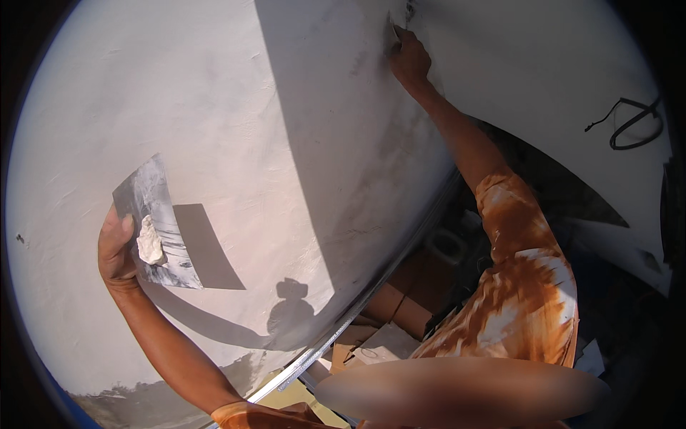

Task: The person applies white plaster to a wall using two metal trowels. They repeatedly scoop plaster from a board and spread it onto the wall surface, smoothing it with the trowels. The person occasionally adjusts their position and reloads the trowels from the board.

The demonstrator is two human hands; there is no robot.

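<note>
My left hand point(114, 243) is closed on the edge of a thin, wide metal filling blade point(153, 187), with the thumb lying over its face. A lump of off-white putty point(150, 242) sits on the blade beside the thumb. At the top, my right hand point(411, 63) is closed around a small putty knife point(396, 32), mostly hidden by the fingers. Its tip is up against the pale plastered wall point(207, 107), next to a dark rough patch point(409, 11) near the corner.
A dark cable point(636, 136) hangs in a loop on the right-hand white surface. Along the wall's lower edge runs a metal strip point(300, 365). Cardboard pieces point(389, 343) lie below it. Bare grey patches point(143, 404) show at the wall's lower left.
</note>
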